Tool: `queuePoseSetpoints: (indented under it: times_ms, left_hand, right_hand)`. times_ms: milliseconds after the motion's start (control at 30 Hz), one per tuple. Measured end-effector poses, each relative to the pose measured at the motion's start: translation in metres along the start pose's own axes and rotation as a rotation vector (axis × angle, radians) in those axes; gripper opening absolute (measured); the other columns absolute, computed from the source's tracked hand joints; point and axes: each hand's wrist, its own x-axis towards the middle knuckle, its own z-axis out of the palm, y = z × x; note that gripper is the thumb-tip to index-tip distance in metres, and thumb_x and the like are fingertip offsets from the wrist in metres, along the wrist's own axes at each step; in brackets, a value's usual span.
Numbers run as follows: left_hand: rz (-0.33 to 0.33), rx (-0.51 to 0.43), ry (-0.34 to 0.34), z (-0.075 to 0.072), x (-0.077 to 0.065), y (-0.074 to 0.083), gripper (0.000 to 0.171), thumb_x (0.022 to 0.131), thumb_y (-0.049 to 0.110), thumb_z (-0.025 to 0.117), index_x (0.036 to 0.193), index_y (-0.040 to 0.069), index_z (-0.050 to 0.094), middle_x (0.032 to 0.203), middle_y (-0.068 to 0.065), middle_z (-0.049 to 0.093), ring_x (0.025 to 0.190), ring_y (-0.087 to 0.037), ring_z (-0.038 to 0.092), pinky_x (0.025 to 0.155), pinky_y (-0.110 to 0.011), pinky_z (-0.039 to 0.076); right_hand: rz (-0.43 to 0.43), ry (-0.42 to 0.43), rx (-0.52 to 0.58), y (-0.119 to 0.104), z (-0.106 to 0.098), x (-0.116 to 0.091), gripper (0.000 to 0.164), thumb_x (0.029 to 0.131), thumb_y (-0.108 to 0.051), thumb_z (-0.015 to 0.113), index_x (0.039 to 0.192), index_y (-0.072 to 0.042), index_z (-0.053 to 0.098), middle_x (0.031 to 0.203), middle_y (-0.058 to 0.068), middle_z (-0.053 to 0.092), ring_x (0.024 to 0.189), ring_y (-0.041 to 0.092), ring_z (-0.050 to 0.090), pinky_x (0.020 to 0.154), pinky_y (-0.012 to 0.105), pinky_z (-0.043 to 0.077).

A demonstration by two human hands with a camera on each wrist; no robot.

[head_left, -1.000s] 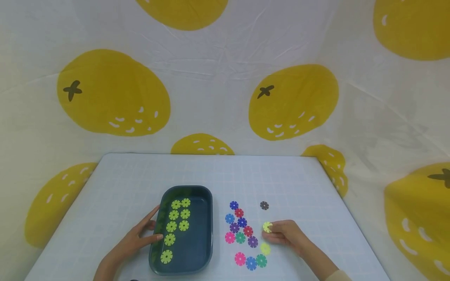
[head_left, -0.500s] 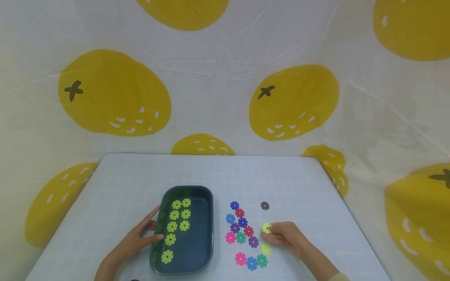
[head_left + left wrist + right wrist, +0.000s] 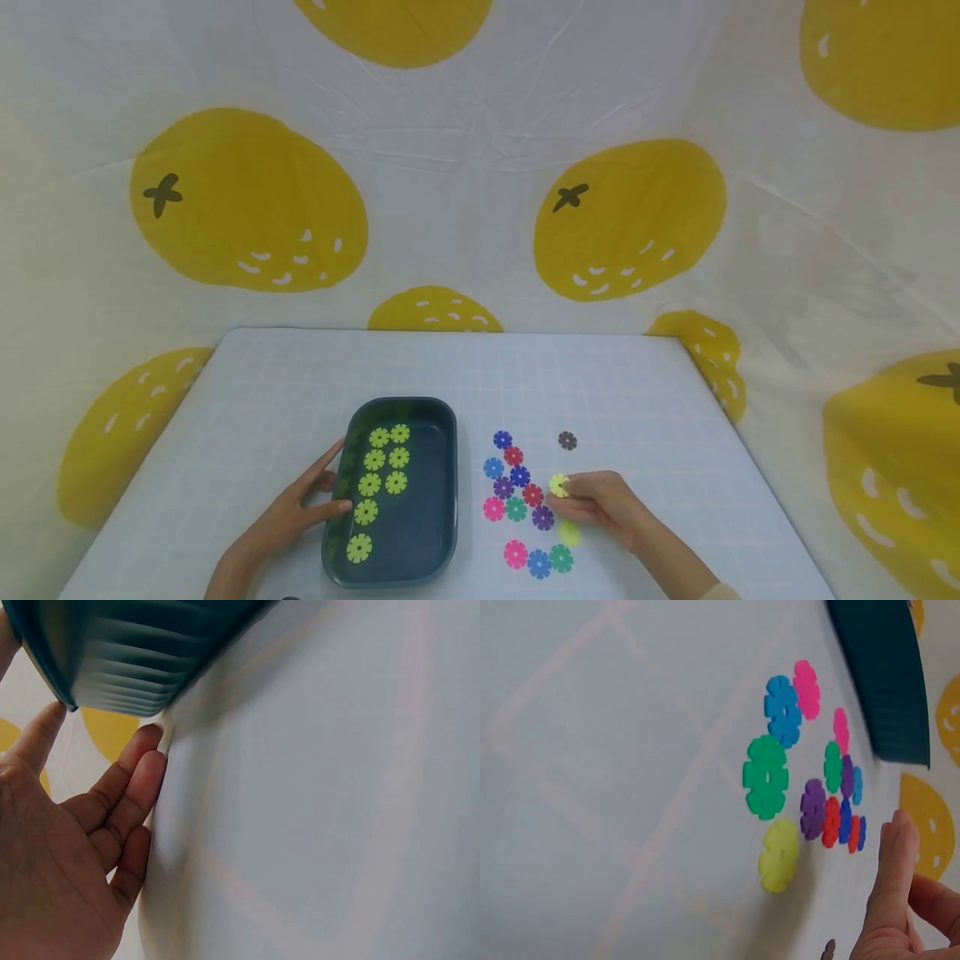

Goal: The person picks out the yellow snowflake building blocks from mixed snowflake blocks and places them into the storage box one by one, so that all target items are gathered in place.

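Note:
My right hand (image 3: 600, 502) pinches a yellow notched disc (image 3: 558, 486) between thumb and fingertips, raised over the table beside the coloured discs. In the right wrist view the fingers (image 3: 896, 877) show, and that disc is hidden. Another yellow disc (image 3: 570, 533) lies on the table below this hand. At the left, a dark teal tray (image 3: 427, 517) holds several yellow discs (image 3: 366, 512) in two columns along its left side. My left hand (image 3: 288, 508) touches the tray's left rim with spread index finger and thumb; its other fingers hang loosely below the rim in the left wrist view.
Right of the tray lies a cluster of discs in blue, red, purple, pink and green, among them a purple disc (image 3: 543, 517). A pink disc (image 3: 516, 554), a blue and a green one lie nearer. A dark grey disc (image 3: 567, 440) lies apart, farther back.
My right hand, with the yellow disc in its fingertips, has shifted slightly left towards the coloured discs. The left hand stays at the tray's rim.

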Motion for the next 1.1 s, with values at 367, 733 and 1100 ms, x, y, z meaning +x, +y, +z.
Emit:
queuePoseSetpoints:
  times_ms: [367, 733, 1100]
  left_hand:
    - [-0.023, 0.014, 0.011, 0.001, -0.001, 0.001, 0.092, 0.085, 0.04, 0.076, 0.158, 0.034, 0.021, 0.13, -0.011, 0.057, 0.119, -0.026, 0.051, 0.101, -0.064, 0.036]
    - [-0.035, 0.015, 0.007, 0.002, 0.0, 0.001, 0.092, 0.085, 0.042, 0.076, 0.158, 0.035, 0.02, 0.134, -0.012, 0.056, 0.122, -0.027, 0.051, 0.102, -0.067, 0.034]
    - [-0.036, 0.007, 0.004, 0.002, 0.0, -0.002, 0.09, 0.086, 0.042, 0.075, 0.158, 0.036, 0.021, 0.132, -0.012, 0.056, 0.122, -0.027, 0.05, 0.103, -0.067, 0.034]
  right_hand:
    - [-0.007, -0.05, 0.016, -0.011, 0.016, -0.007, 0.051, 0.095, -0.01, 0.062, 0.134, 0.018, 0.045, 0.106, 0.021, 0.072, 0.098, 0.028, 0.073, 0.084, 0.033, 0.056]
    - [0.01, -0.097, 0.032, -0.02, 0.032, -0.008, 0.048, 0.097, -0.012, 0.061, 0.134, 0.016, 0.048, 0.108, 0.02, 0.072, 0.1, 0.028, 0.072, 0.084, 0.032, 0.056]
    - [-0.033, -0.175, -0.018, -0.039, 0.054, -0.007, 0.044, 0.096, -0.014, 0.063, 0.129, 0.014, 0.053, 0.109, 0.02, 0.072, 0.1, 0.026, 0.072, 0.083, 0.031, 0.056]
